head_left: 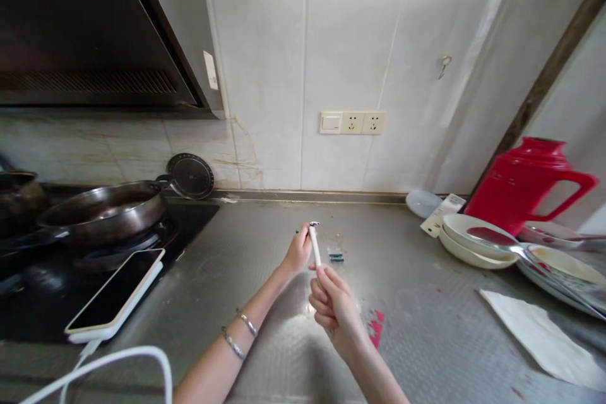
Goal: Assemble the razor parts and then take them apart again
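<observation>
Hands meet above the steel table (265, 246): the right hand (334, 309) pinches the lower end of a white stick (315, 246), fingers closed on it, while the left hand (297, 252) grips its top. Small batteries (336, 257) lie just beyond; a phone (116, 293) rests left.

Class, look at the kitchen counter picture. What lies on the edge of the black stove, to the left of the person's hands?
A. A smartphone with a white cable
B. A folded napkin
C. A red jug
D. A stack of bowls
A: the smartphone lies screen-up on the stove's front edge, left of the left hand and right hand, which hold a white stick.
</observation>
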Motion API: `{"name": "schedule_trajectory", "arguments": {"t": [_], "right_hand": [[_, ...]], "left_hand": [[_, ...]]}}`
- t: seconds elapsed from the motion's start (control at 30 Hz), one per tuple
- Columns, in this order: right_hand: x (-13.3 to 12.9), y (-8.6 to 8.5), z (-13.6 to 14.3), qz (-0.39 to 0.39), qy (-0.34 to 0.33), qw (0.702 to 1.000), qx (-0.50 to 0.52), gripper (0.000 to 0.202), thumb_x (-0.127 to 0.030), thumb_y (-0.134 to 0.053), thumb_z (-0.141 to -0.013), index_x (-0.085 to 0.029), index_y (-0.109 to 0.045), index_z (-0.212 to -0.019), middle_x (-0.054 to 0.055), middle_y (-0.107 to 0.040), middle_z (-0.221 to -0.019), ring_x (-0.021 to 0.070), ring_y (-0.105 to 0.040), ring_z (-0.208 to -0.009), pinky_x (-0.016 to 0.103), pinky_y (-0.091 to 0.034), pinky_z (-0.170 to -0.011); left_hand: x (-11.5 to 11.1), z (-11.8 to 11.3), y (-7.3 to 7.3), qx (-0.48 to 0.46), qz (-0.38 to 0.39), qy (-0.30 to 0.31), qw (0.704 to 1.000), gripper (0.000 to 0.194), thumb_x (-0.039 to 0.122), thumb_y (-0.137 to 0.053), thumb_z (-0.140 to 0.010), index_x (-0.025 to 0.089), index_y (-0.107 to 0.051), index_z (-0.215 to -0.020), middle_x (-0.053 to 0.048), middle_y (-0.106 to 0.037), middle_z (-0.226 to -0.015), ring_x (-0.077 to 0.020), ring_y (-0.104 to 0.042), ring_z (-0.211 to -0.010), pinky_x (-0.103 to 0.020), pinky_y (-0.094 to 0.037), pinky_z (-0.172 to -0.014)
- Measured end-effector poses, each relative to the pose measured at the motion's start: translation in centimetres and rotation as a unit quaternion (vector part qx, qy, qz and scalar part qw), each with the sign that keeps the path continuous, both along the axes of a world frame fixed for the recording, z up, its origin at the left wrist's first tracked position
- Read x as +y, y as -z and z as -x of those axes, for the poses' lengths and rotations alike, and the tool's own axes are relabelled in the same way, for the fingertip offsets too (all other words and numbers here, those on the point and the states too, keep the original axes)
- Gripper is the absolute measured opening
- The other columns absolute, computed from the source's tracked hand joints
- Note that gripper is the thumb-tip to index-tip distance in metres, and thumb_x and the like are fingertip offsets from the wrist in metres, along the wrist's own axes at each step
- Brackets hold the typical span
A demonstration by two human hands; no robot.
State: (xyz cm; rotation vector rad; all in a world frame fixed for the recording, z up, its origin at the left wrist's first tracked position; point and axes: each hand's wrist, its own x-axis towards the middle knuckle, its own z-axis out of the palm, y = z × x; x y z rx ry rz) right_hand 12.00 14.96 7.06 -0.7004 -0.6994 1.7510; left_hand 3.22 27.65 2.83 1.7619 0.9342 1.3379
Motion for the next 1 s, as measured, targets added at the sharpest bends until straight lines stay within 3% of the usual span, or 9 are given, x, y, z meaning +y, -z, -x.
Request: {"name": "schedule_trajectory", "arguments": {"t": [0.27,0.37,0.57,0.8,1.0], "right_hand": [[0.6,-0.3,0.2,-0.005,0.021,1.000,0.017,0.039,-0.049,-0.067,-0.067,-0.022,-0.047,-0.087,-0.013,-0.028,-0.046,0.0006,-0.009,-0.035,0.012,-0.003,-0.030],[0.2,0.1,0.4,0.012,-0.004,1.000,0.006,0.040,-0.050,-0.066,-0.067,-0.022,-0.048,-0.087,-0.013,-0.028,-0.046,0.0005,-0.009,-0.035,0.012,-0.002,-0.030],[0.8,-1.0,-0.6,-0.018,0.024,0.999,0.016,0.036,-0.046,-0.067,-0.068,-0.021,-0.048,-0.087,-0.013,-0.028,-0.047,0.0004,-0.009,-0.035,0.013,-0.002,-0.030],[0.6,0.4,-0.1,0.014,0.014,1.000,0.002,0.040,-0.050,-0.067,-0.067,-0.022,-0.048,-0.088,-0.013,-0.028,-0.045,0.0006,-0.009,-0.035,0.012,-0.002,-0.030],[1.2,-1.1,-0.4,-0.013,0.023,0.999,0.017,0.039,-0.046,-0.069,-0.065,-0.022,-0.048,-0.087,-0.013,-0.030,-0.046,0.0001,-0.009,-0.034,0.012,-0.002,-0.030]], "left_hand": [[-0.1,0.0,-0.1,-0.012,0.009,0.000,1.000,0.020,0.037,-0.042,-0.084,0.018,-0.043,-0.076,0.006,-0.037,-0.058,-0.0071,-0.032,-0.051,-0.020,-0.028,-0.049],[0.3,0.1,0.1,-0.037,0.029,-0.006,0.999,0.022,0.040,-0.044,-0.083,0.019,-0.042,-0.075,0.007,-0.035,-0.056,-0.0067,-0.031,-0.048,-0.019,-0.026,-0.047],[0.3,0.2,0.0,-0.087,0.057,0.048,0.993,0.027,0.045,-0.044,-0.082,0.019,-0.041,-0.077,0.008,-0.033,-0.054,-0.0055,-0.030,-0.044,-0.019,-0.026,-0.043],[0.1,0.1,-0.4,-0.106,0.081,0.055,0.990,0.029,0.047,-0.046,-0.081,0.019,-0.039,-0.075,0.009,-0.030,-0.050,-0.0045,-0.028,-0.040,-0.018,-0.024,-0.039],[-0.2,-0.1,-0.6,-0.106,0.086,0.046,0.989,0.030,0.046,-0.051,-0.078,0.018,-0.042,-0.074,0.008,-0.035,-0.053,-0.0047,-0.032,-0.044,-0.018,-0.027,-0.041]]}}
